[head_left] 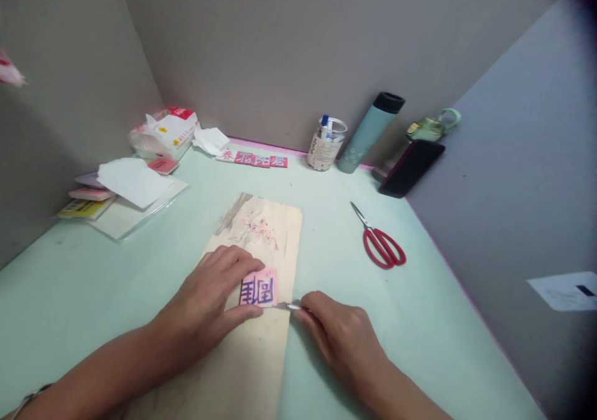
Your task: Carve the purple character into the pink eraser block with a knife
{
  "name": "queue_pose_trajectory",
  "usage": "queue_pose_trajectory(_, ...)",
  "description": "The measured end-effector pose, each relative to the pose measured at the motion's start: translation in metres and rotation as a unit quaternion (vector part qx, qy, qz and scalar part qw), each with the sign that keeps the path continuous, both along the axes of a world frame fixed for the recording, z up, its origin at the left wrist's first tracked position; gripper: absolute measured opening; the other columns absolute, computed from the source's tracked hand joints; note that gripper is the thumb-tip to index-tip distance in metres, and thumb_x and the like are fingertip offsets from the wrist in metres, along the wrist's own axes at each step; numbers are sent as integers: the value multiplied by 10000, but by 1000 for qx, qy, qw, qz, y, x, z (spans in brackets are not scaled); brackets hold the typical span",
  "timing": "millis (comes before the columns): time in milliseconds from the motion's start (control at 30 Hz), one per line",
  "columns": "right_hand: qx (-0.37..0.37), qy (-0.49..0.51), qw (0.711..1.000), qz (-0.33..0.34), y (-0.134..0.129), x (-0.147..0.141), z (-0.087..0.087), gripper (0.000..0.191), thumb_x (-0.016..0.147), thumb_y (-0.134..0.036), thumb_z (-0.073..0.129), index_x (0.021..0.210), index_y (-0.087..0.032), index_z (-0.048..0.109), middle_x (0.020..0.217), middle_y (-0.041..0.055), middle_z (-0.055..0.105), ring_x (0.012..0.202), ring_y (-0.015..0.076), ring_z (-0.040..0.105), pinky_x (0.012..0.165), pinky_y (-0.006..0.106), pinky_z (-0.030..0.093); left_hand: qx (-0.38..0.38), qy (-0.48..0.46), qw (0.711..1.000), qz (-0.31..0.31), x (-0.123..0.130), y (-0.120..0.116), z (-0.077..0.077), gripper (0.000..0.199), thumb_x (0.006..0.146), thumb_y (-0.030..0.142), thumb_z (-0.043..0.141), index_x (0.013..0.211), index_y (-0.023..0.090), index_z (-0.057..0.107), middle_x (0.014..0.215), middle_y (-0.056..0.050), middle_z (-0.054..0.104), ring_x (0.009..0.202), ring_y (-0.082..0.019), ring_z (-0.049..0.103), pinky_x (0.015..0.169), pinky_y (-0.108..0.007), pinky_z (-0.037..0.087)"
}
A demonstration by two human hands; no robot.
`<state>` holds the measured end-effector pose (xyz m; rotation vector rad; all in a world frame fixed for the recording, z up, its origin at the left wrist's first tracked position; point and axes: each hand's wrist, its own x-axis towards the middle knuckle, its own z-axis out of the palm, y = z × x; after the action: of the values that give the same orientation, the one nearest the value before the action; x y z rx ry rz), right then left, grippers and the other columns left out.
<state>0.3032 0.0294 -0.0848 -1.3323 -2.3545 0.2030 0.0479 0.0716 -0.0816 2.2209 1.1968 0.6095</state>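
A small pink block (265, 288) with purple character strokes drawn on it lies on a wooden board (261, 351). My left hand (217, 298) grips it from the left, thumb at the near edge and fingers at the far edge. In my closed right hand (338, 330) is a slim metal craft knife (291, 307). Its blade points left and meets the near right corner of the block; the handle is mostly hidden in my fist. Pink shavings (261, 228) are scattered on the far part of the board.
Red-handled scissors (385, 247) lie to the right. Behind stand a pen cup (325, 146), a teal bottle (370, 134) and a leaning phone (413, 168). Carved red pieces (261, 159), a tissue pack (168, 134) and stacked papers (135, 182) lie at back left.
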Motion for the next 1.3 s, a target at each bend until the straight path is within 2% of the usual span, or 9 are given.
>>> queue_pose_trajectory(500, 83, -7, 997, -5, -1, -2, -3, 459, 1136, -317, 293, 750, -213, 517, 589, -48, 537, 424, 104, 428, 457, 269, 276, 9, 6, 1000, 8, 2, -1, 1, 322, 927, 286, 664, 1235, 283, 572, 1171, -46, 613, 1089, -284, 548, 931, -438, 442)
queue_pose_trajectory(1033, 87, -16, 996, -18, 0, -1, -1, 482, 1140, -339, 271, 746, -211, 517, 581, -47, 546, 413, 99, 452, 449, 269, 271, 19, 12, 1000, 18, 3, -1, 1, 306, 920, 289, 660, 1215, 270, 579, 1138, -43, 611, 1060, -276, 554, 908, -438, 449)
queue_pose_trajectory(1300, 114, -20, 993, -28, 0, -2, -1, 471, 1137, -311, 291, 743, -207, 528, 586, -39, 549, 422, 102, 463, 451, 265, 279, 9, 7, 1000, 22, 4, -1, 2, 276, 914, 317, 657, 1180, 267, 603, 1107, -38, 612, 1038, -275, 562, 896, -437, 447)
